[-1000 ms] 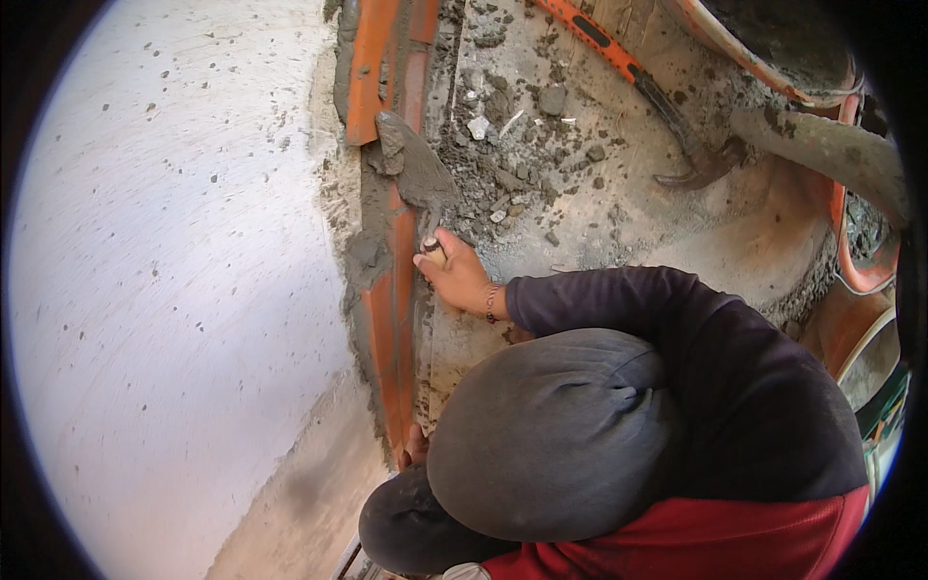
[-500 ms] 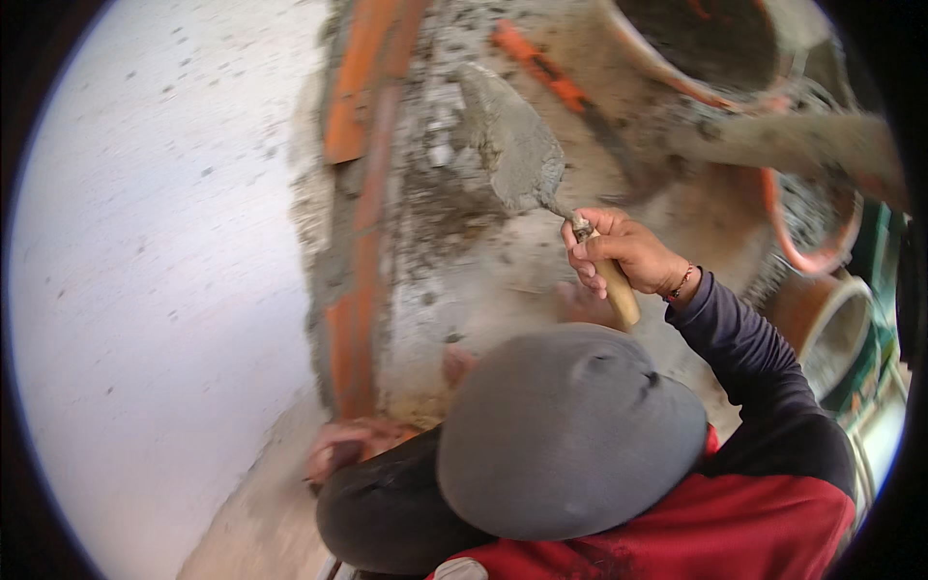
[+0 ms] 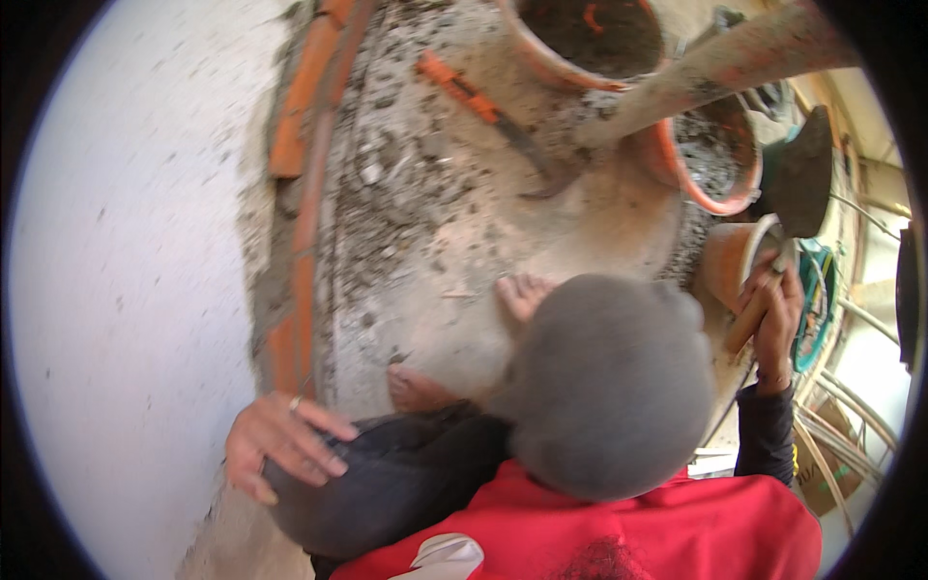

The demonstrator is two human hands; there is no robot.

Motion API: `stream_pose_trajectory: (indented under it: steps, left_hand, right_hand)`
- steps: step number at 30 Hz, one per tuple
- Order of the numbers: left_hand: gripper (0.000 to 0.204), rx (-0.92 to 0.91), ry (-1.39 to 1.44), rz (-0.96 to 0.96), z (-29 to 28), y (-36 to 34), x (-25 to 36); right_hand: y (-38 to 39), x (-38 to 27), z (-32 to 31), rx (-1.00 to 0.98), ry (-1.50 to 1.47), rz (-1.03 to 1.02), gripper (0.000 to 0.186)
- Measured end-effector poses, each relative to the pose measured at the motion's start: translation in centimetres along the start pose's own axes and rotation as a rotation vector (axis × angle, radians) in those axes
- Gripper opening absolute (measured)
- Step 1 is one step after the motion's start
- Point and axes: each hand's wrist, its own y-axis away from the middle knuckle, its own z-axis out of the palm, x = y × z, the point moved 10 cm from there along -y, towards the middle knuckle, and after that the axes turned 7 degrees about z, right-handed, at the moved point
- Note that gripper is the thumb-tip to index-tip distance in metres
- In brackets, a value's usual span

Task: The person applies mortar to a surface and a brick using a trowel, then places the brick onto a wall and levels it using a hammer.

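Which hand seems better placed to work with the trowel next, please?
Right, I would judge: the right hand grips the trowel's wooden handle. The left hand, seemingly empty, lies over the dark-clad left knee, far across the picture from it.

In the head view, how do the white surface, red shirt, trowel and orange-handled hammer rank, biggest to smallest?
1. White surface
2. Red shirt
3. Trowel and orange-handled hammer: too alike to rank; the trowel, in the right hand, may be nearer the camera.
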Motion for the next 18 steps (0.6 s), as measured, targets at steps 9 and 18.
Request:
stream_pose_trajectory:
  steps: [9,18]
  left_hand:
    - [0.047,0.274,-0.228,-0.146,0.9,4.0,2.0]
    - [0.044,0.723,-0.835,-0.47,3.0,4.1,6.7]
  right_hand:
    - [-0.7,1.7,1.3,0.313,0.428,-0.211,0.021]
    - [0.7,5.8,26.3,-0.519,0.29,-0.123,0.026]
